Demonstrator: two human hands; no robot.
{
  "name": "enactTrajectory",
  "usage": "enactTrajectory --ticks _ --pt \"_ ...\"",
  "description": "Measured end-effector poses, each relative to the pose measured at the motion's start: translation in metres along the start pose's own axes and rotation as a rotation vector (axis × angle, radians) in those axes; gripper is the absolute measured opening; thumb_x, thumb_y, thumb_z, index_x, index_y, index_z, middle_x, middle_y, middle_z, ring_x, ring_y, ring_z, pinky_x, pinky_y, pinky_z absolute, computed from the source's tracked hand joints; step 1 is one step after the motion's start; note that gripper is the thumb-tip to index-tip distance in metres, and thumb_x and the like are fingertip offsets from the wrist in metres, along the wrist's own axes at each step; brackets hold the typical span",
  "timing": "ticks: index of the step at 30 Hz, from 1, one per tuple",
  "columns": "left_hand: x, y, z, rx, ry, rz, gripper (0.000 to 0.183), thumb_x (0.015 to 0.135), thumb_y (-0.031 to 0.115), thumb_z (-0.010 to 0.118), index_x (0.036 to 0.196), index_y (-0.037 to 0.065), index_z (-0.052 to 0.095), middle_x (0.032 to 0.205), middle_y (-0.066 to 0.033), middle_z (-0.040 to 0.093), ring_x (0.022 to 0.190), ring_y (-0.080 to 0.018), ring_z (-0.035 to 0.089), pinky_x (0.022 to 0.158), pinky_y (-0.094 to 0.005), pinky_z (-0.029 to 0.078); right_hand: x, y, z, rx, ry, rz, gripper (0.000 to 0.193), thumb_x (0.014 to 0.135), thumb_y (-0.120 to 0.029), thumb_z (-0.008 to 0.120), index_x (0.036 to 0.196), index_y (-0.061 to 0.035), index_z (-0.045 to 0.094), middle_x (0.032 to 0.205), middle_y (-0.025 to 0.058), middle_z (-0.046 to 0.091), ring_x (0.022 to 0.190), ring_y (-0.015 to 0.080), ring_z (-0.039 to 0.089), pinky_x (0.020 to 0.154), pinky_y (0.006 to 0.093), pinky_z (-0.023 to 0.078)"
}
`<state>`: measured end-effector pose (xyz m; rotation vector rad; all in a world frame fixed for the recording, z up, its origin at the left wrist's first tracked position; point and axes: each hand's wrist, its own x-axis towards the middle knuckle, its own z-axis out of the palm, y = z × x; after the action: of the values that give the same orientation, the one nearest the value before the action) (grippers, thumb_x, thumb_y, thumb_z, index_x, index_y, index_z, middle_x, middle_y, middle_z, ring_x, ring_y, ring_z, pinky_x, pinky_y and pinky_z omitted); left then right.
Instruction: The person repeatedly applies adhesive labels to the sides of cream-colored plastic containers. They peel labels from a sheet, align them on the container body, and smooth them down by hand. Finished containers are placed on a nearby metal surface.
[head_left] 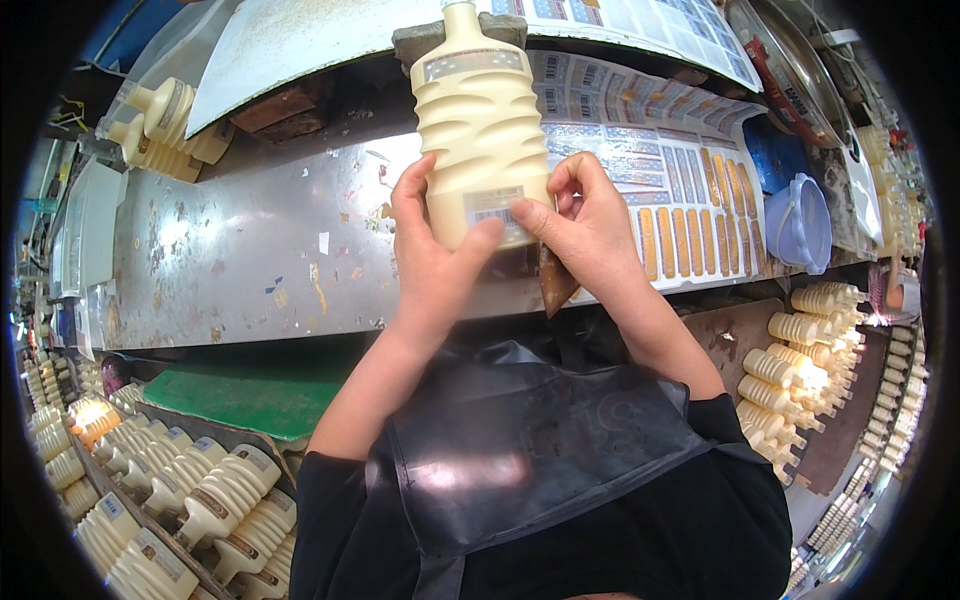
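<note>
The left grip (437, 250) is holding 1 cream, ribbed bottle (480, 145) at its lower left side, its fingers wrapping the edge and its blurred thumb reaching over the front. The right grip (592, 218) is resting its thumb near the right edge of a pale lower label (493, 207); its other fingers are curling beside the bottle, and I cannot tell whether they are closing on it. That label is showing barcode-like lines and print too small for reading. A 2nd label, a patterned band (474, 64), is crossing the shoulder. The bottle is pointing its neck away above the metal worktop (240, 240), in front of a grey block (415, 42). To the right, label sheets (690, 243) are spreading out, showing gold and grey-blue strips. Beyond them a lavender bucket (800, 225) is standing. Other cream bottles are lying at the upper left (165, 118), lower left (225, 492) and right (797, 368).
</note>
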<state>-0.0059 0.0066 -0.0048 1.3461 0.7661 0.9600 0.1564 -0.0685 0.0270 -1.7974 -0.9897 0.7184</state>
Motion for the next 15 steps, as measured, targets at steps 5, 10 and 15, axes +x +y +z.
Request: enactTrajectory --ticks 5,10,15 --pt "0.0011 -0.0013 0.0 0.02 0.007 0.012 0.084 0.083 0.016 0.078 0.152 0.0 0.031 0.143 -0.0207 0.046 0.13 -0.028 0.053 0.111 -0.0412 0.045 -0.0004 -0.0029 -0.0003 -0.002 -0.001 0.029 0.043 0.084 -0.026 0.088 0.096 -0.0076 0.052 0.084 -0.0029 0.051 0.075 0.0041 0.043 0.066 0.0208 0.042" --pt "0.0004 0.0009 0.0006 -0.001 0.005 0.0 0.083 0.084 0.016 0.077 0.151 0.0 0.032 0.142 -0.0205 0.047 0.129 -0.0275 0.053 0.11 -0.0407 0.046 -0.0001 -0.0053 -0.0005 -0.008 -0.005 0.043 0.044 0.084 -0.027 0.089 0.096 -0.0077 0.052 0.084 -0.0029 0.051 0.076 0.0041 0.044 0.066 0.0207 0.042" --pt "0.0001 0.0032 0.0014 -0.014 0.005 -0.012 0.083 0.084 0.015 0.078 0.151 0.0 0.031 0.142 -0.0202 0.047 0.128 -0.027 0.054 0.109 -0.0402 0.047 -0.0002 -0.006 -0.0008 0.002 -0.005 0.044 0.044 0.084 -0.028 0.089 0.096 -0.0076 0.052 0.084 -0.003 0.051 0.076 0.0041 0.044 0.066 0.0206 0.042"
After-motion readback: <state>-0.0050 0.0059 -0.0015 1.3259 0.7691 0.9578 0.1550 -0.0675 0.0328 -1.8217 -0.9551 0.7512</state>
